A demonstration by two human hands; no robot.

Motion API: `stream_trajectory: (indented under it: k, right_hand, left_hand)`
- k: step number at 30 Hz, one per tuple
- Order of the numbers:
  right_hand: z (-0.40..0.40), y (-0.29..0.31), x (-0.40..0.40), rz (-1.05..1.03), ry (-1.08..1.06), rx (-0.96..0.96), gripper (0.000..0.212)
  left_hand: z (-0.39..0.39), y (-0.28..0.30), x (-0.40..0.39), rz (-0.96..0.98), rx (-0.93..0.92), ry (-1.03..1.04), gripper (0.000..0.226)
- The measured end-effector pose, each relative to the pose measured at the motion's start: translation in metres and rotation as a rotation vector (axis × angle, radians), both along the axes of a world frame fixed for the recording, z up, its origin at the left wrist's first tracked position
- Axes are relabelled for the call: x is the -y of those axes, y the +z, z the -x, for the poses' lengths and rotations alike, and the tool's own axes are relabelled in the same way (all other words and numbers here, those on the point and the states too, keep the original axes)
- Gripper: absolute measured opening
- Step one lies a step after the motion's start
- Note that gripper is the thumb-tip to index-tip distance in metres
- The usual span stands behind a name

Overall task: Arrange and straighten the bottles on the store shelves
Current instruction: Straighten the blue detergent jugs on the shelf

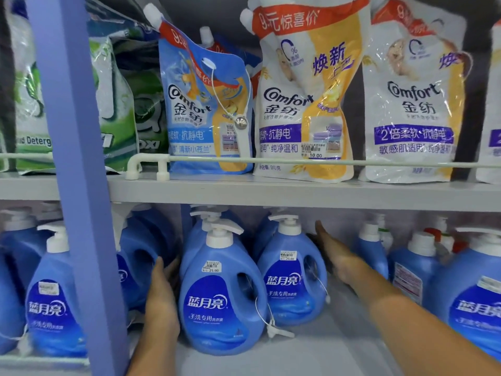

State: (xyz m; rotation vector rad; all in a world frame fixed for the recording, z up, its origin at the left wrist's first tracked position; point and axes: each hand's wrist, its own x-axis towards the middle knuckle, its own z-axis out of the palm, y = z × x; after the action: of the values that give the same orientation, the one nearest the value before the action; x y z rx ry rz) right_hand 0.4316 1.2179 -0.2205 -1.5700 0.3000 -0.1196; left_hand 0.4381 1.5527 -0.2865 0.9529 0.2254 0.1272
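left hand [160, 302] fingers straight, flat against the left side of the front blue bottle [222, 297], pressing not gripping. right hand [334, 256] also released, fingers straight, reaching far into the gap right of the second blue bottle [291, 275]; looks to be touching its handle side, contact partly hidden. both bottles stand upright on the lower shelf [320, 346], labels facing out, front one nearer and left, second just behind and right, staggered rather than in a row. step in hand, my read: squaring up this pair. next move likely needs both palms to nudge them level and close the gap on the right. refill pouches [303, 104] on the upper shelf untouched.
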Motion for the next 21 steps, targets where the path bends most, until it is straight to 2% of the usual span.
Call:
stream_trajectory:
  k: [6,9,16,21]
  right_hand:
    - [-0.012,-0.013,0.001,-0.094,0.114,-0.014,0.075]
    - [-0.015,-0.011,0.0,-0.072,0.167,-0.025,0.079]
    - [-0.009,-0.013,-0.004,-0.079,0.161,-0.034,0.085]
    - [0.018,-0.035,-0.004,-0.171,0.076,0.156,0.065]
  left_hand:
    - [-0.001,-0.013,-0.001,-0.035,0.014,0.014,0.058]
    - [-0.004,-0.012,-0.002,-0.026,0.004,0.014,0.06]
    - [-0.005,-0.008,-0.001,-0.029,-0.038,0.0,0.057]
    - [-0.008,-0.007,-0.002,-0.035,-0.036,-0.006,0.056]
